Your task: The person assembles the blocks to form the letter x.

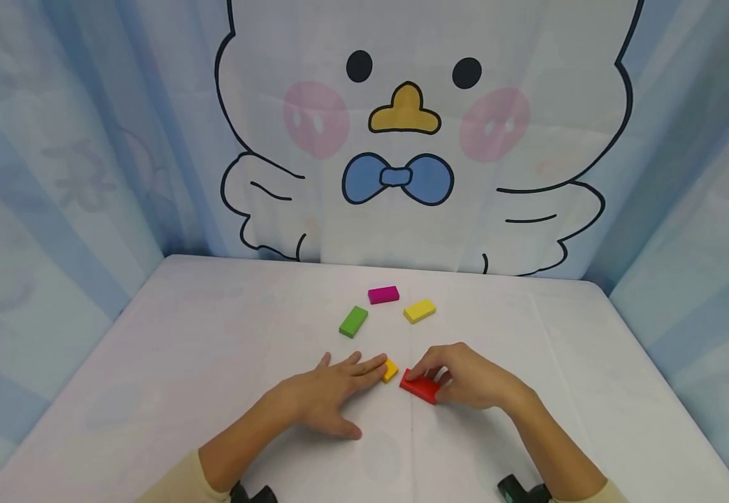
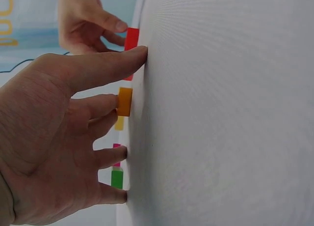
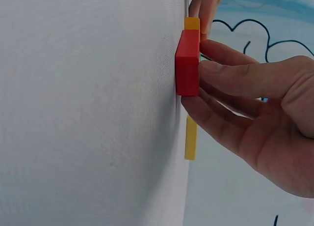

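Observation:
In the head view, my left hand (image 1: 329, 397) lies spread over the white tabletop, thumb pointing toward the middle. Its forefinger and middle finger touch an orange block (image 1: 392, 370), whose left part they hide; the left wrist view shows these fingertips against the orange block (image 2: 124, 101). Just to the right, my right hand (image 1: 474, 377) holds a red rectangular block (image 1: 420, 387) between thumb and fingers. The right wrist view has the red block (image 3: 187, 76) at the table surface, with the right thumb against it. A narrow gap separates the red and orange blocks in the head view.
Farther back on the white table (image 1: 245, 307) lie a green block (image 1: 353, 322), a magenta block (image 1: 383, 295) and a yellow block (image 1: 420, 311), set apart from one another. A curtain with a cartoon bird (image 1: 402, 230) hangs behind the table's far edge.

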Motion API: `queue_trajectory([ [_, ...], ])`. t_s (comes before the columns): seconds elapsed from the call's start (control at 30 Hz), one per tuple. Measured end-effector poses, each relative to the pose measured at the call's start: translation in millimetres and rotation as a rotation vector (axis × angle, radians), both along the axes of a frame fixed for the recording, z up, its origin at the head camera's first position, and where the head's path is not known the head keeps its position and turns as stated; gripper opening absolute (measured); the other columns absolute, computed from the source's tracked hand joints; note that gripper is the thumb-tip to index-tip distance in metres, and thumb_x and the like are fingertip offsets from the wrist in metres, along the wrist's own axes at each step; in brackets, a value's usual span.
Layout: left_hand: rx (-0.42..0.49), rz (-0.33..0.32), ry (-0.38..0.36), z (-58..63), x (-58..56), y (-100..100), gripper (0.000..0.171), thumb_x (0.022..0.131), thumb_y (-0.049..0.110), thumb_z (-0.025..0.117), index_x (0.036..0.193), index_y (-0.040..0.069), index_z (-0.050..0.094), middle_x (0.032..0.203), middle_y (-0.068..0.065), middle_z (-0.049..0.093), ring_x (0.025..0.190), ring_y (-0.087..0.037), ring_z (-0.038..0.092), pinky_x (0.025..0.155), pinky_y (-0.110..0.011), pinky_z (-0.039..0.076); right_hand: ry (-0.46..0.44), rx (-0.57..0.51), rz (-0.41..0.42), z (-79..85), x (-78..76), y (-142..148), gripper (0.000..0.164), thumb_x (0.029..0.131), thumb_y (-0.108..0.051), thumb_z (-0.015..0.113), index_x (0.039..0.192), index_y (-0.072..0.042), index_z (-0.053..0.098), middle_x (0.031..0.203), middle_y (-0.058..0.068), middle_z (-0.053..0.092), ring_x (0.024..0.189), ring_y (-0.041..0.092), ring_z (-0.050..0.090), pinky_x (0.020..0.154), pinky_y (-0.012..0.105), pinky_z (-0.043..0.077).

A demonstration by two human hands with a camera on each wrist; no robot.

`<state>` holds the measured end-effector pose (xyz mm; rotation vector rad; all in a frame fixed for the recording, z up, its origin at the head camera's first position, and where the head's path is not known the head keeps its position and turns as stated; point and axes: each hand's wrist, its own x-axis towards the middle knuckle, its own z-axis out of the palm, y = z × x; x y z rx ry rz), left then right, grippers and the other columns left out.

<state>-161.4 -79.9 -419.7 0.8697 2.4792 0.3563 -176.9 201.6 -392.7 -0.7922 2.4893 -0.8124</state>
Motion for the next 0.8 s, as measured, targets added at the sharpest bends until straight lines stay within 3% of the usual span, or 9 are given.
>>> queue_trajectory([
  [0.8, 0.015, 0.002, -0.007, -1.2, -0.5, -1.5, 0.099, 0.086, 0.048, 0.081, 0.166, 0.038, 0.024, 0.173, 0.023, 0.012, 0.163, -0.027, 0.016, 0.124, -0.073, 0.013, 0.004, -0.050, 0.023, -3.1, 2.7, -7.1, 0.040, 0.085, 0.005, 0.078, 0.120, -0.015, 0.078, 0.114, -0.003, 0.072, 0.101, 0.020, 0.066, 0.083, 0.026, 0.061],
])
